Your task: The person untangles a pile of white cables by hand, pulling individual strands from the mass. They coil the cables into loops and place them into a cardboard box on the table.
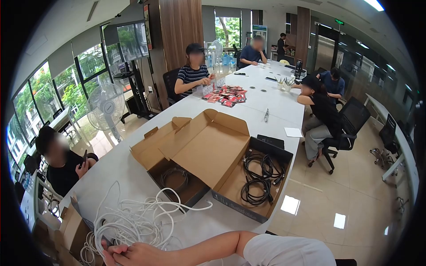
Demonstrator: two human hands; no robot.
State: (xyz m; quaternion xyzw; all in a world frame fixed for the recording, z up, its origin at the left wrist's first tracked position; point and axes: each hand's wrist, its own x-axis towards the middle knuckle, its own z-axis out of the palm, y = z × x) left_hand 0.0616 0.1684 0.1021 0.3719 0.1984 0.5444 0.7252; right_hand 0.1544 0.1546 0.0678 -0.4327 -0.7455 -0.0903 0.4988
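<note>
At the lower left, my right hand (133, 255) reaches in from the right with its fingers closed on white cable. A tangled heap of white cables (133, 217) spreads over the table beside and beyond it. My left hand cannot be seen. An open cardboard box (277, 208) holds several coiled black cables (255, 190). To its left, a second open box (153, 175) holds a coiled grey cable (174, 178). A further cardboard box (73, 226) stands at the lower left, partly under the white cables.
The white table (177, 111) runs far back, with a pile of red packets (226, 95), a white paper (293, 132) and small plants (284, 83). Several people sit around it. A fan (106, 106) and office chairs (353, 119) stand beside it.
</note>
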